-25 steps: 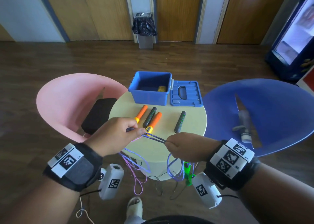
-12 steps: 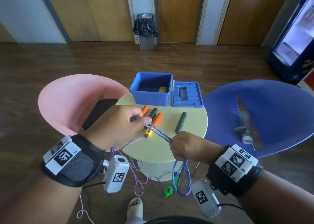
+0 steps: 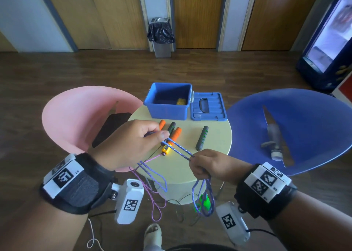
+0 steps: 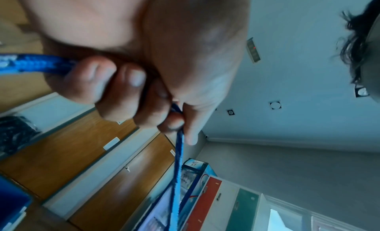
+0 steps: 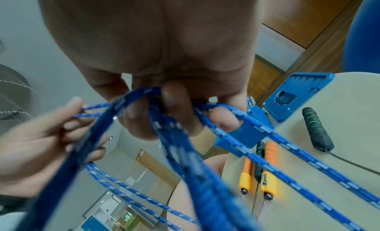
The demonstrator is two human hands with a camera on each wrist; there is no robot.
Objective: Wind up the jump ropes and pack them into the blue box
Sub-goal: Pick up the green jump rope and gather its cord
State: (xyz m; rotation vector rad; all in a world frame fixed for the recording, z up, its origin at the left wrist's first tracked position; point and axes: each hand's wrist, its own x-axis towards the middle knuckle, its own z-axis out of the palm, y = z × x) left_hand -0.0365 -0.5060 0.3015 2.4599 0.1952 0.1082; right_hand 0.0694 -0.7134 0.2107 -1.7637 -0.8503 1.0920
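1. Left hand (image 3: 131, 146): thumb + fingers curled, pinching the blue rope (image 3: 179, 149) just over the near ends of the handles on the surface (image 3: 215, 136). Wrist view confirms: rope clamped between fingertips (image 4: 131, 78) & thumb, one strand running out below.
2. Right hand (image 3: 211, 165): clenched round several turns of the same blue rope, near side of the blue box (image 3: 167, 106), over the surface's near edge. Loops hang below the fist, off the edge.
3. Between the hands: two strands stretched taut, left hand to right hand.
4. More blue rope droops from under the left hand toward the floor, w/ a pink rope (image 3: 156, 208) beside it.
5. Green handle (image 3: 204, 203) dangles among the loops under the right hand.
6. On the surface, betw. hands & blue box: two orange handles (image 3: 176, 133), yellow caps toward the person; a dark handle w/ green rings (image 3: 171, 128) lies between them; second dark handle (image 3: 202, 137) apart, to the right.
7. Blue box: far edge of the surface, open, a small yellow item (image 3: 181, 101) inside. Lid (image 3: 208, 108) lies flat, touching the box's right side.
8. Pink chair (image 3: 76, 117) left of the box, blue chair (image 3: 304, 117) right of it.
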